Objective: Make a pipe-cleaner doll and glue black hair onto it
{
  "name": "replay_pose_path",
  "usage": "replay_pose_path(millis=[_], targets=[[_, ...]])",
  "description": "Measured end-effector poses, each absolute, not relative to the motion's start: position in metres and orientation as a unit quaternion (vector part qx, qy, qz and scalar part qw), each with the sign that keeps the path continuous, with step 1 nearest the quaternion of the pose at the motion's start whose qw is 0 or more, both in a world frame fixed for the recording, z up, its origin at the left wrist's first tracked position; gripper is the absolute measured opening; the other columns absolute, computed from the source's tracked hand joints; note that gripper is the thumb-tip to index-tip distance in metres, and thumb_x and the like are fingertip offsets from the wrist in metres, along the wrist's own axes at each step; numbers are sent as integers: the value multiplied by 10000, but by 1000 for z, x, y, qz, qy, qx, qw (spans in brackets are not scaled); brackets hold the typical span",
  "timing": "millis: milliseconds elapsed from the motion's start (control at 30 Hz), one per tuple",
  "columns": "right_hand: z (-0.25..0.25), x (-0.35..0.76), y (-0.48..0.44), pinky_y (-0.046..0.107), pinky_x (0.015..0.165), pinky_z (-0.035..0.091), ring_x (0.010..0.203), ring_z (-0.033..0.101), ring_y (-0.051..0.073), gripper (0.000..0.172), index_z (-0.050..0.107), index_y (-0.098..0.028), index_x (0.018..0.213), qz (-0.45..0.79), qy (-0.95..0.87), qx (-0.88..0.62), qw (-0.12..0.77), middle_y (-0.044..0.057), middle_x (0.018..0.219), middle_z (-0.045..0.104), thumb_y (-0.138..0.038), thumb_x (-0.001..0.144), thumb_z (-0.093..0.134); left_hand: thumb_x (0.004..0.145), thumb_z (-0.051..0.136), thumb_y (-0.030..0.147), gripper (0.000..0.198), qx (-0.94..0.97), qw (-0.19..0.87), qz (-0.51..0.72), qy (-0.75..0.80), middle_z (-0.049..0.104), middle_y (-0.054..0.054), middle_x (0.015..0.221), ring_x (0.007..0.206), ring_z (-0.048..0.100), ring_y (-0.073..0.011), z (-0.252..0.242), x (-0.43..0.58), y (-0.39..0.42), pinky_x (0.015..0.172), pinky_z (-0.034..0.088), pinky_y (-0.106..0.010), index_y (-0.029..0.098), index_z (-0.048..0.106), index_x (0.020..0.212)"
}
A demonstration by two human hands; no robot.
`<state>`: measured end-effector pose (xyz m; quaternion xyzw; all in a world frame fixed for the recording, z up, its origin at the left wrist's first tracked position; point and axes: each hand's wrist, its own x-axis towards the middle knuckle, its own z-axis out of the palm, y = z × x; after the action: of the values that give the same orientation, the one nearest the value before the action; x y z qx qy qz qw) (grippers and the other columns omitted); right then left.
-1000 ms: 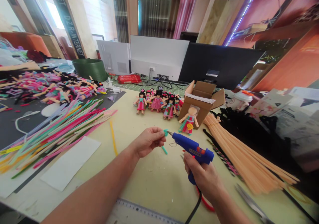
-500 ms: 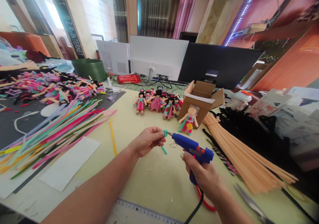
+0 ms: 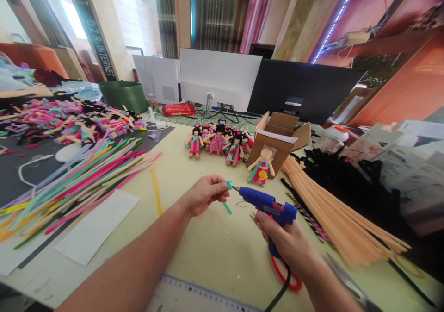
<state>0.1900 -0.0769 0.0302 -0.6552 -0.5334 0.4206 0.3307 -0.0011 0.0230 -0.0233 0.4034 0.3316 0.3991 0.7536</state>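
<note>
My left hand (image 3: pixel 208 194) pinches a small curled piece of teal pipe cleaner (image 3: pixel 229 185) between thumb and fingers. In my right hand (image 3: pixel 280 235) is a blue glue gun (image 3: pixel 267 202), its metal nozzle pointing left at the teal piece, very close to it or touching. Below the left fingers a short teal strip (image 3: pixel 227 207) lies on the table. Behind the glue gun, a doll (image 3: pixel 262 166) without hair, in a striped dress with a yellow flower, leans against an open cardboard box (image 3: pixel 274 143).
Several finished dolls (image 3: pixel 218 143) stand left of the box. Colourful pipe cleaners (image 3: pixel 86 177) and a white card (image 3: pixel 97 226) lie left, peach pipe cleaners (image 3: pixel 340 215) right. Red-handled scissors (image 3: pixel 286 277) lie under the right hand, tweezers (image 3: pixel 350 282) farther right, a ruler (image 3: pixel 204 296) in front.
Both hands stay nearly in place, with the glue gun's nozzle still at the teal piece. The right hand shifts very slightly, and more of the red scissor handle shows.
</note>
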Motion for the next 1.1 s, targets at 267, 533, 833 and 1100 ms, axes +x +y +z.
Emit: replay_pose_path(millis=[267,533,833,1100], targets=[[22,193,-78,231,440,290,480,356,99,376,552,-180,680,418,-523,-654,352,-50,514,394,-546,765,544,629,822,344,336,397,753,404,335,661,-16,616,513,582,-71,-22,-1,22,541,444,-177,128,590,739],[22,218,-66,240,448,353,479,455,122,402,623,-135,807,389,-472,-664,430,-21,515,490,-531,755,574,620,831,308,322,364,765,417,329,646,-14,607,495,573,-63,-22,-2,25,499,443,-147,124,587,720],[7,258,-64,245,465,374,469,488,132,303,626,-147,777,187,-479,-788,338,-34,506,477,-431,776,522,703,785,257,242,350,815,409,214,622,-7,644,524,553,-57,-13,-7,15,524,446,-151,125,586,744],[-4,270,-79,285,547,383,572,574,197,305,664,-165,721,144,-503,-804,282,24,558,595,-451,756,564,763,737,265,221,388,826,389,126,586,-3,627,518,525,-55,-8,-4,2,544,406,-182,112,588,705]])
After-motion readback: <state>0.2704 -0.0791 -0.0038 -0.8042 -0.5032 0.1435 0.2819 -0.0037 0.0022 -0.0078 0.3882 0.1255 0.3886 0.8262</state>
